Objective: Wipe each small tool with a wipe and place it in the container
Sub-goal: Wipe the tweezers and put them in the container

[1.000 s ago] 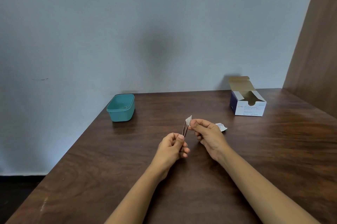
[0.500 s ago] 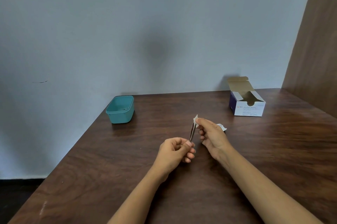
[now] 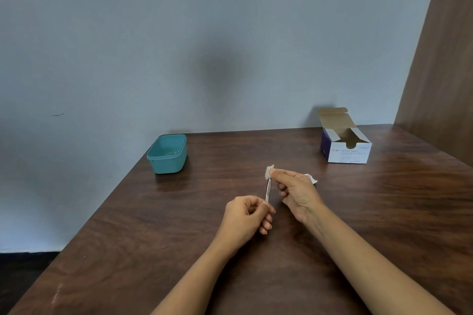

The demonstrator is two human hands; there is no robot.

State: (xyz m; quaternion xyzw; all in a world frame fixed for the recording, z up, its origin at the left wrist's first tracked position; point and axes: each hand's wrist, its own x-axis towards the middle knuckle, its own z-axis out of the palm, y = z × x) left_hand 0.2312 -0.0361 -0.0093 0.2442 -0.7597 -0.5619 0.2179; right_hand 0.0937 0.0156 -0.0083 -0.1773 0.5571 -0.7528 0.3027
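Head view, near to far. Two bare forearms are reaching in from the near edge over a dark wooden table [image 3: 128,250].

Left hand [image 3: 247,214] is hovering above the tabletop near the middle. Its fingers are curling inward, and thumb and forefinger are pinching the near, lower end of a slim metal tool [image 3: 267,190]. The tool is standing almost upright, leaning slightly, and is clear of the table. What kind of tool it is, I cannot tell.

Right hand [image 3: 297,191] is sitting just beyond and to the right of the left hand. Its thumb and forefinger are pinching a small white wipe [image 3: 269,171] around the tool's far, upper end, with the other fingers curling loosely underneath. The tool is spanning the gap between the two hands, gripped at both ends, with its middle showing bare.

Just behind the right hand, a white scrap of wrapper [image 3: 311,178] is lying on the table, partly hidden by the knuckles.

Far left, a teal container [image 3: 167,154] is sitting open-topped near the table's left edge, well apart from both hands.

Far right, a white and purple box [image 3: 345,147] marked alcohol swabs is sitting with its lid flap standing up.

A grey-blue wall [image 3: 179,45] is backing the table, and a wooden panel [image 3: 445,71] is closing off the right side.
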